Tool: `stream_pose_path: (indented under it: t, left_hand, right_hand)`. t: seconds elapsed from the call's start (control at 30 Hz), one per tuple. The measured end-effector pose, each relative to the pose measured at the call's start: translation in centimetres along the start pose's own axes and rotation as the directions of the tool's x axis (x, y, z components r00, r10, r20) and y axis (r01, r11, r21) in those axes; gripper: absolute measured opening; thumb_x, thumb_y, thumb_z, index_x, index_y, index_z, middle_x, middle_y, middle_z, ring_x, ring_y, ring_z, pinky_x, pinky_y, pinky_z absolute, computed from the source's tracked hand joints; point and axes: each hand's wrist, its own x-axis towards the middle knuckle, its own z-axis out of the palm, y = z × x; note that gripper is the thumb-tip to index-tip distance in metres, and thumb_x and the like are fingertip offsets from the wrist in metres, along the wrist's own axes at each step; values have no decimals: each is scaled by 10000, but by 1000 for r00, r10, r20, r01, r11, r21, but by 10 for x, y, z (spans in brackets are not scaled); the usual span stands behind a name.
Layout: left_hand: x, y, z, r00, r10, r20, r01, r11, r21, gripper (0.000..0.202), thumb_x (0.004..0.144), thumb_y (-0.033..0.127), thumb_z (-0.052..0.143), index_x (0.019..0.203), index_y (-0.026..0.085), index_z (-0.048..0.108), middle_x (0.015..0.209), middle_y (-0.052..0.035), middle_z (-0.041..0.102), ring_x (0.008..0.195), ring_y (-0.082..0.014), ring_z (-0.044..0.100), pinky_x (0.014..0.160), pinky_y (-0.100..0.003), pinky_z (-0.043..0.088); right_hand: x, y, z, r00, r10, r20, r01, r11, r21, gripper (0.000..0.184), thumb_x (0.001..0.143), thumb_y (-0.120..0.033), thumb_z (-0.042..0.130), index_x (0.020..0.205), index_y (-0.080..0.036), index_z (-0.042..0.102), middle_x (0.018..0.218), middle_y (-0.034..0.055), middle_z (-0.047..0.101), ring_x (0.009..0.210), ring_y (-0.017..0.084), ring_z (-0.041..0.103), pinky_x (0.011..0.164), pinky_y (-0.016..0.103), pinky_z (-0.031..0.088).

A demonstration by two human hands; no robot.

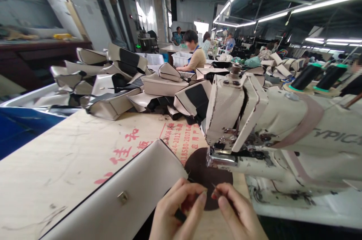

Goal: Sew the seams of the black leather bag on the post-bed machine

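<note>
Both hands show at the bottom of the head view, close together but apart. Thumb and forefinger of the left hand are brought together in a pinch; whether anything thin is caught between them, I cannot tell. On the right hand, thumb and fingertips close around a thin pointed piece, too small to name.

Just beside the left hand, a pale bag with dark edging and a small metal clasp lies slanting across the table; whether hand and bag touch is unclear. Pale wood covers the tabletop, with red printed characters, dark scuffs, and a dark round patch behind the fingertips.

At the right stands a worn cream sewing machine, two black thread cones behind it. More pale and black bags heap up along the far side of the table, and blue sheeting hangs at the left.

Beyond, a co-worker in a tan top sits near white bins, with other people farther back. Long strip lights run beneath the dark ceiling.
</note>
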Motion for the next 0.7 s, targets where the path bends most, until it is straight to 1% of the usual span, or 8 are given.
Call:
stream_pose_path:
  t: [0.13,0.27,0.37,0.43,0.47,0.57,0.63,0.7]
  left_hand:
    - [2,-4,2,998,51,21,-52,998,46,179,814,300,520,775,196,661,663,-14,545,600,-116,526,540,-178,427]
    - [3,-6,3,995,99,10,-99,993,71,163,812,289,521,784,200,655,652,-6,527,585,-109,524,530,-174,429]
    - [3,-6,4,994,110,-12,-109,992,70,166,814,278,514,794,199,659,648,-6,529,579,-109,526,523,-174,432]
    - [4,-5,4,993,115,-13,-114,991,75,166,812,269,515,802,199,665,655,-7,539,576,-106,531,517,-170,430]
    - [4,-5,4,993,120,-8,-119,990,81,164,810,267,517,806,200,668,659,-6,543,575,-104,534,513,-168,428]
    - [9,-8,6,990,140,12,-140,984,114,167,810,279,523,800,205,672,645,2,532,546,-93,523,493,-161,415]
    - [14,-12,9,991,134,11,-135,980,146,185,816,298,517,800,206,676,611,13,497,507,-85,494,470,-159,399]
    - [21,-18,12,993,118,3,-117,980,163,200,819,315,514,808,206,682,586,22,469,478,-79,466,447,-159,381]
  right_hand:
    - [4,-9,5,999,46,-8,-46,999,14,267,878,-415,439,891,-188,580,714,19,566,770,147,579,653,160,453]
    - [5,-4,2,999,37,-40,-37,999,-10,284,883,-398,434,818,-170,591,715,28,584,685,134,563,595,163,439]
    - [5,3,-5,995,31,-90,-28,999,35,267,882,-385,450,955,-174,596,802,43,605,710,135,575,580,162,446]
    - [7,3,-8,995,-33,-91,38,998,57,304,849,-408,508,1045,-187,578,849,46,591,722,137,572,572,169,451]
    - [9,3,-8,993,-75,-89,79,996,41,303,830,-408,540,1043,-197,582,847,41,579,717,134,565,564,170,446]
    - [17,-2,-3,979,-173,-112,162,982,-98,160,835,-342,547,870,-202,615,769,21,558,671,117,539,527,166,410]
    - [24,-2,2,968,-203,-146,171,964,-202,176,866,-297,497,769,-189,598,729,21,556,646,111,527,521,171,392]
    - [30,-1,5,961,-216,-173,169,954,-249,197,871,-298,484,747,-182,585,688,15,540,597,103,500,493,176,366]
